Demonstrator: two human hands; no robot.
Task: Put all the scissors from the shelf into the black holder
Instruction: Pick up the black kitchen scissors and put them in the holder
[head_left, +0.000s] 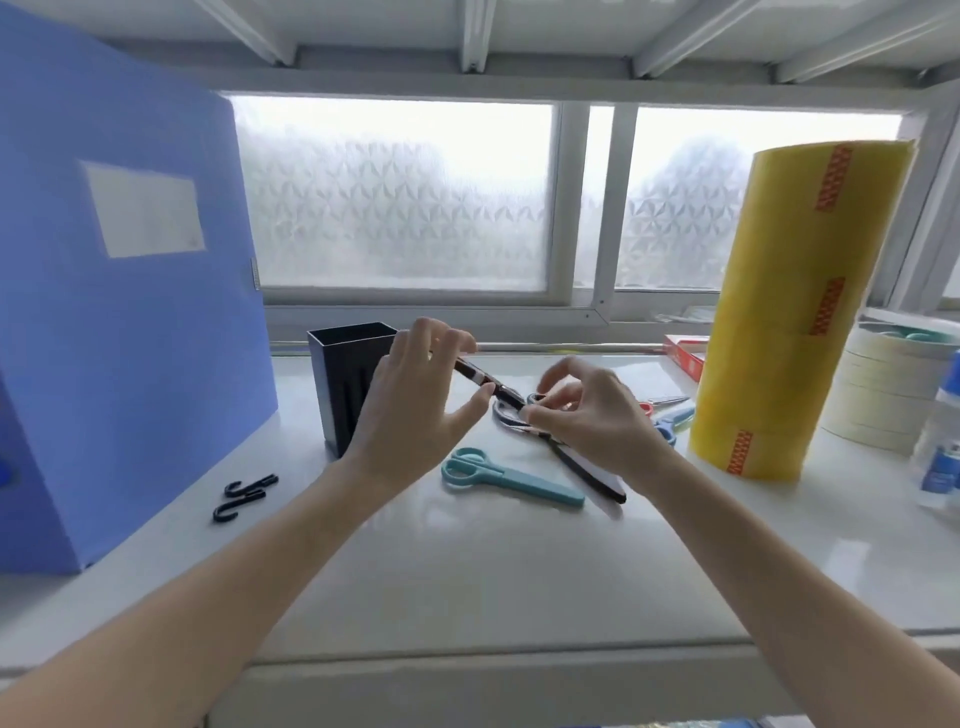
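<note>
The black holder (343, 384) stands on the white shelf (467, 571), behind my left hand (415, 400). Both hands hold one pair of dark-bladed scissors (488, 387) just above the shelf. My left hand pinches the blade end next to the holder's rim, and my right hand (587, 415) grips the grey handle loops. A long black piece (592, 475) lies under my right wrist, partly hidden. Teal scissors (511, 480) lie flat in front of my hands. Small blue scissors (675, 418) and a red-handled pair (657, 402) lie to the right.
A tall blue file box (119, 312) stands left of the holder, with two black hooks (244, 496) beside it. A stack of yellow tape rolls (789, 312) rises on the right, with white tape rolls (883, 389) and a bottle (940, 457) beyond.
</note>
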